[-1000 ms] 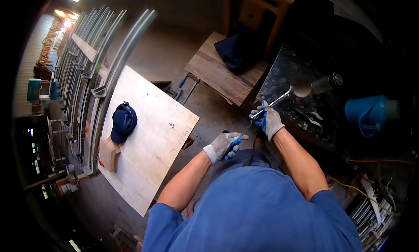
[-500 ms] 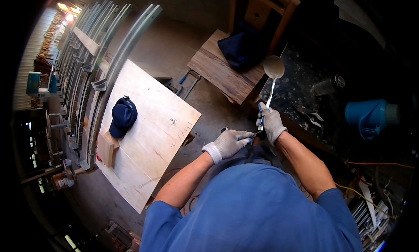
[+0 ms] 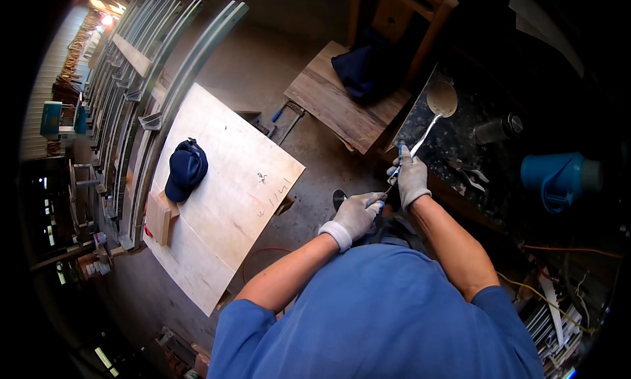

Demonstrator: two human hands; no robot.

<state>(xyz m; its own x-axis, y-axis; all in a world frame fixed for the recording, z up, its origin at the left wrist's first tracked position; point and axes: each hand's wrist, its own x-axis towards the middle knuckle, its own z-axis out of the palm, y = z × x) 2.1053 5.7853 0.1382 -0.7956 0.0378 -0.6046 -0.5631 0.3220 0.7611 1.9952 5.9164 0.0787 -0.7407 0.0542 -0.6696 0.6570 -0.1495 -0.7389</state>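
Note:
My right hand (image 3: 412, 177), in a white knit glove with blue on the fingers, is closed round the handle of a large metal spoon (image 3: 442, 100). Its round bowl points away from me to the right, over the dark speckled tabletop. My left hand (image 3: 358, 216), gloved alike, is closed just left of the handle's near end. A thin dark piece shows at its fingertips, close to the right hand; its kind and whether it joins the spoon are unclear.
A pale board (image 3: 227, 188) at left bears a navy cap (image 3: 188, 171) and wood blocks (image 3: 158, 218). Metal rails stand beyond it. Ahead is a wooden chair (image 3: 342, 106) with dark cloth. A glass jar (image 3: 496, 129), loose cutlery (image 3: 470, 175) and a blue jug (image 3: 555, 175) are at right.
The spoon has tilted, its bowl swinging to the right over the dark tabletop. My left hand has shifted slightly right, staying near the right one. Both hands remain closed.

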